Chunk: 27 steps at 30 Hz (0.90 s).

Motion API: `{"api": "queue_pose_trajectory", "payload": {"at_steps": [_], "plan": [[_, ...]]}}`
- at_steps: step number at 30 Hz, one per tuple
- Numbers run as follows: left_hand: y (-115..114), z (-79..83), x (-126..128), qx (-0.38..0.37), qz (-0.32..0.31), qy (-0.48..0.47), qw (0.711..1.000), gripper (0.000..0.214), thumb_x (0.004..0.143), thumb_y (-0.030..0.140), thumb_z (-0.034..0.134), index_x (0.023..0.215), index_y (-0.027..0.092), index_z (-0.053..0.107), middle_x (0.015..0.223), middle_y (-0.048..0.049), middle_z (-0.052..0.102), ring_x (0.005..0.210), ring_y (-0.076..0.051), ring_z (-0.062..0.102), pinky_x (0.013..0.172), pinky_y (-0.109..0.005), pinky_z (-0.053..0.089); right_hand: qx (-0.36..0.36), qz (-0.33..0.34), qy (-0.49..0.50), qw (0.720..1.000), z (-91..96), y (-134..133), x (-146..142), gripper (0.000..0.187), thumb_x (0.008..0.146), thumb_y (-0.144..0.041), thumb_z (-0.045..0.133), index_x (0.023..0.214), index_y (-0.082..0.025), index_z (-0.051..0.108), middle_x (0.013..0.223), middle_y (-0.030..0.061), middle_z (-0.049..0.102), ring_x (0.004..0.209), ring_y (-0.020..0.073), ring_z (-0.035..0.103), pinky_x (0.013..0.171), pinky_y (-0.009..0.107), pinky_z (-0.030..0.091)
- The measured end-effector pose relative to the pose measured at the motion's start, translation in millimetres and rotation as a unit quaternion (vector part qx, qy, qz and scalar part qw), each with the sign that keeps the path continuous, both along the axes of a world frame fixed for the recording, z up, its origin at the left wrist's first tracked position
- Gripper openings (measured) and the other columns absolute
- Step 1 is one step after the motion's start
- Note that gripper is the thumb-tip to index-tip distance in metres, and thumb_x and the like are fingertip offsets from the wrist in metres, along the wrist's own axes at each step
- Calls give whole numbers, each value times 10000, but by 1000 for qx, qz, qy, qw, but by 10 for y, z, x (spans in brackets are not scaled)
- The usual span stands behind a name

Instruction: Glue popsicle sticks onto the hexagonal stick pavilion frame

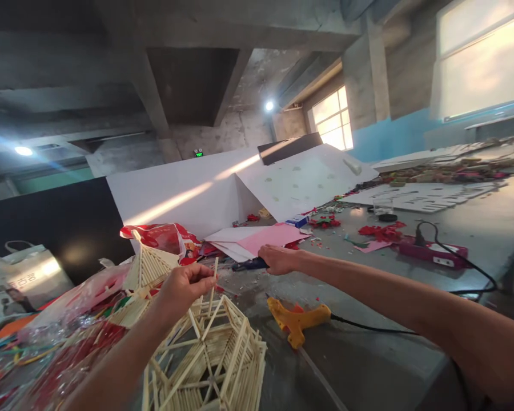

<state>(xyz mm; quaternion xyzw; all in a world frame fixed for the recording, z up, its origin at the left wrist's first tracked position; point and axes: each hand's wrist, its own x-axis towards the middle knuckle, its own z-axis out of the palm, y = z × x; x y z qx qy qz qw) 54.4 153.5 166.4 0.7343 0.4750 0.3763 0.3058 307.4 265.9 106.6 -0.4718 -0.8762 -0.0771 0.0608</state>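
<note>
My left hand (184,288) pinches a thin wooden stick (214,281) upright over a hexagonal frame built of wooden sticks (208,357). My right hand (279,258) reaches across the grey table (360,354) and closes on a dark blue-handled tool (251,264) lying near the pink paper (272,238). What kind of tool it is stays hidden by the hand. A yellow-orange glue gun (297,321) lies on the table between my two arms, its black cord running to the right.
A second stick structure (148,268) stands behind my left hand, beside red plastic bags (165,237). A white folded board (223,191) stands at the back. A pink power strip (432,251), red scraps (381,232) and white cut-out sheets (428,197) lie to the right.
</note>
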Motion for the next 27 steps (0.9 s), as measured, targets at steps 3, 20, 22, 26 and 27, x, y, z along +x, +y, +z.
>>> {"api": "queue_pose_trajectory", "payload": {"at_steps": [3,20,22,26,27], "plan": [[107,-33,9,15,25,-22,999,302,573,410,645,717,144,628,612,2,626,538,-114,528,527,-216,397,23,-23,43,999,144,-199,-5,311,712,-220,530,983,-72,564,998,177,605,909,243,558,719,273,377],[-139,58,387,186,93,113,972,183,690,329,526,713,175,621,627,19,637,588,-131,580,556,-216,405,-25,-45,179,983,361,-1315,55,257,721,-258,449,954,-153,477,905,105,588,796,205,542,624,258,331],[-166,59,415,189,88,113,972,179,684,303,515,718,170,630,620,18,635,588,-132,577,557,-216,403,-29,-50,184,981,361,-1331,48,249,722,-276,452,940,-158,477,905,103,587,790,204,540,614,255,328],[-174,45,462,179,66,120,974,183,663,258,498,711,164,647,605,17,632,582,-132,570,559,-214,399,-35,-65,179,981,374,-1363,46,215,722,-304,462,885,-165,486,840,88,591,723,187,532,560,240,306],[-170,42,470,178,62,122,974,186,662,256,494,705,161,648,603,15,631,580,-132,567,558,-214,398,-31,-66,176,982,382,-1373,47,207,724,-304,461,874,-165,490,822,84,592,711,184,530,551,238,301]]}}
